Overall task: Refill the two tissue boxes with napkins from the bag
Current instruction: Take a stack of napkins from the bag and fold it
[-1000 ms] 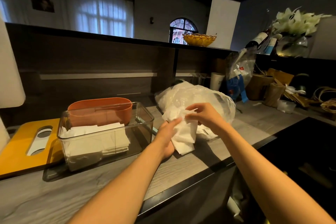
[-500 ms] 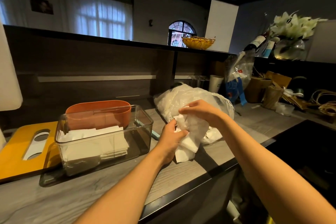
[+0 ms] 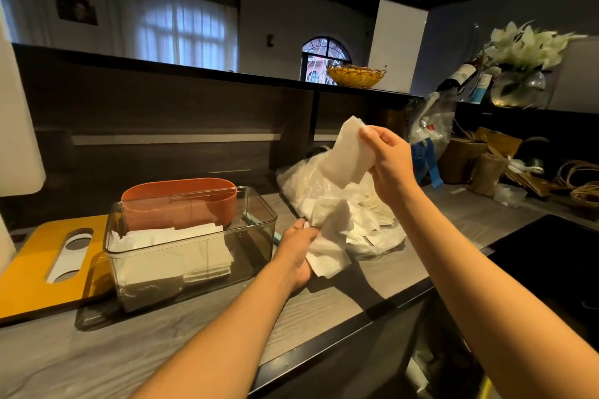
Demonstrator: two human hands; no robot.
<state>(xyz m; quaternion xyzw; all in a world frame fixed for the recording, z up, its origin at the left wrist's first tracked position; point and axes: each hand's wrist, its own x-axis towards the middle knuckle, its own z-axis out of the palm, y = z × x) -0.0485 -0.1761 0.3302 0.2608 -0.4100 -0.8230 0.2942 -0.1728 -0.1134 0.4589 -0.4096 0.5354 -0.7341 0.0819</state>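
Note:
A clear plastic tissue box stands open on the counter, holding stacks of white napkins. Behind it sits an orange tissue box. To the right lies a clear plastic bag with loose napkins spilling from it. My left hand grips a bunch of white napkins just right of the clear box. My right hand is raised above the bag and pinches a single napkin that hangs down.
A yellow lid with an oval slot lies left of the boxes. At the far right stand baskets, a blue-and-clear bag, a wine bottle and a vase of white flowers. A black cooktop lies right.
My right hand has risen from the bunch, lifting one napkin up above the bag. My left hand stays low, still holding the rest of the napkins.

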